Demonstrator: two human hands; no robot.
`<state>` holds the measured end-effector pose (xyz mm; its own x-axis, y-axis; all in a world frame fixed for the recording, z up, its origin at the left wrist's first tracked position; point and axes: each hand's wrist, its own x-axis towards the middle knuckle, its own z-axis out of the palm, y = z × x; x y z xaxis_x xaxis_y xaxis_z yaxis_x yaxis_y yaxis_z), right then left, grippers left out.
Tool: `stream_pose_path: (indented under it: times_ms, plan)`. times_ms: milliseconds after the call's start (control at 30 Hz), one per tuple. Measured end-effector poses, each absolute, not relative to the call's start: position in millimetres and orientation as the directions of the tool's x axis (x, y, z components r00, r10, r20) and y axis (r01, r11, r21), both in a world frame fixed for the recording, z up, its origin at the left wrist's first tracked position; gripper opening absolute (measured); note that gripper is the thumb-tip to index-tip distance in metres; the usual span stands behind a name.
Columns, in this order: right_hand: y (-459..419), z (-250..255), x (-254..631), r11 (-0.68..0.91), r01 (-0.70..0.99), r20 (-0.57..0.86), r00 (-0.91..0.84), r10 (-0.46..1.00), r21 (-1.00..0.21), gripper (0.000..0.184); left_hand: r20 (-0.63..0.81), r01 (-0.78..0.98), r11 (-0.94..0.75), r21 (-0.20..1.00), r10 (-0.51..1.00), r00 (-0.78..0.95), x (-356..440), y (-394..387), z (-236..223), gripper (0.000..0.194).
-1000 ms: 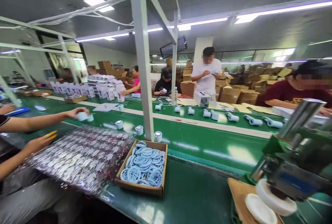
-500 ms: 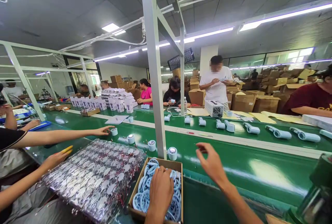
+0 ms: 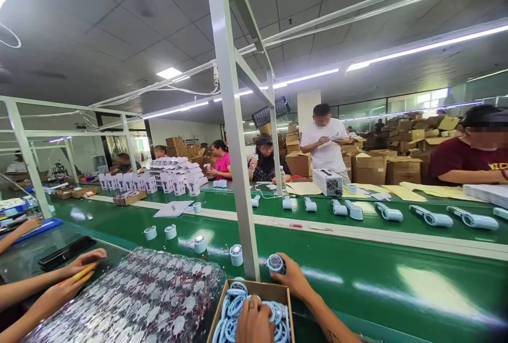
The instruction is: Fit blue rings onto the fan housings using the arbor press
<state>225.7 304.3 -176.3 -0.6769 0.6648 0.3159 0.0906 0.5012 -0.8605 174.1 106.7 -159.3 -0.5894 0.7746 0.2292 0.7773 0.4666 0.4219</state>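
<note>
Gripping the light-blue cylindrical housing point(image 3: 275, 263), the right hand point(image 3: 292, 275) has thumb and fingers wrapped round its side, the round silvery face showing upward; half a second ago this hand hung bare over the green conveyor belt point(image 3: 357, 263), fingers spread, and the housing stood by itself near the foot of the grey post point(image 3: 228, 94). Taking the cardboard carton point(image 3: 273, 290) as the clock's centre, that housing is at one o'clock, just past the carton's far edge; the left hand point(image 3: 254, 322) lies inside the carton, fingers bent down among the light-blue plastic rings point(image 3: 281, 327), as it also did half a second ago; whether it pinches a ring I cannot tell, since its back hides the fingertips. The change seems to mean that both kinds of part are now within the person's reach at once, a housing secured on one side and rings under the other hand; at eleven o'clock the nearest loose housing point(image 3: 236, 254) stands upright on the belt; at nine to ten o'clock lies the sheet of wired circuit boards point(image 3: 159, 285); beyond it, towards ten, a co-worker's hand point(image 3: 88, 261), stretched to the belt half a second ago, is now drawn back beside its pair.
</note>
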Motion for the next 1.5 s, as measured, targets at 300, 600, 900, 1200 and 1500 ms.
stream_pose_path:
  times_ms: [300, 600, 900, 1200, 1500]
  plan:
    - [256.9, -165.4, 371.0, 0.342, 0.139, 0.233, -0.498, 0.835, -0.929, 0.064, 0.324, 0.497, 0.11, 0.861, 0.634, -0.702, 179.1, 86.8, -141.7, 0.053]
    - [158.5, -177.7, 487.0, 0.151, 0.207, 0.0, -0.589, 0.808, -0.967, 0.082, 0.029, 0.082, 0.005, 0.997, 0.91, -0.414, 270.8, 86.2, -115.1, 0.058]
    - [130.2, -166.6, 503.7, 0.125, 0.186, 0.006, -0.538, 0.843, -0.975, 0.081, 0.172, 0.542, -0.052, 0.838, 0.97, -0.172, 325.5, 93.5, -139.3, 0.032]
    - [134.6, -173.4, 509.6, 0.193, 0.224, 0.028, -0.58, 0.814, -0.955, 0.072, 0.286, 0.626, -0.15, 0.765, 0.951, -0.122, 319.7, 78.5, -158.1, 0.047]
    - [139.9, -161.4, 521.1, 0.216, 0.164, 0.049, -0.679, 0.732, -0.963, 0.078, 0.159, 0.59, -0.126, 0.798, 0.987, -0.004, 316.4, 74.7, -154.4, 0.056]
